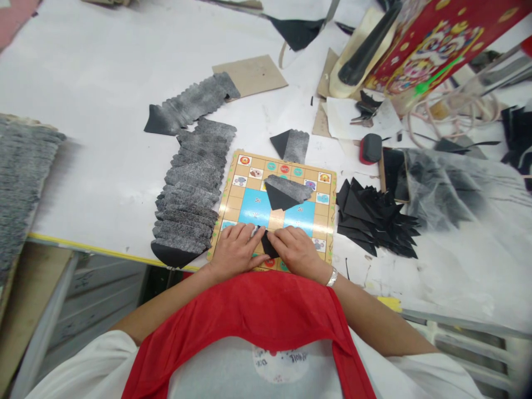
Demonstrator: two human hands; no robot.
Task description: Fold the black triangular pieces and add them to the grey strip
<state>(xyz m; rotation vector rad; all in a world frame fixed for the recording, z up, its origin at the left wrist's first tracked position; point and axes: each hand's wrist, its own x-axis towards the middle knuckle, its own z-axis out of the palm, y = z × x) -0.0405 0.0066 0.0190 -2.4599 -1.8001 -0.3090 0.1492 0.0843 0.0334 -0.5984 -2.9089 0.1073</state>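
My left hand and my right hand rest close together on a printed game board. Between them lies a small black leather-like piece; the fingers of both hands are bent and pressed onto its edges, hiding part of it. Just beyond, a loose piece, half black and half speckled grey, lies on the board. Another such two-toned piece sits at the board's far edge. Left of my hands runs a long overlapping row of grey scalloped pieces. To the right is a heap of black pointed pieces.
A second grey row reaches a cardboard sheet farther back. At the right stand a glue-stained white container, a red printed box, a small red-and-black object and a clear plastic bag. A grey stack lies far left.
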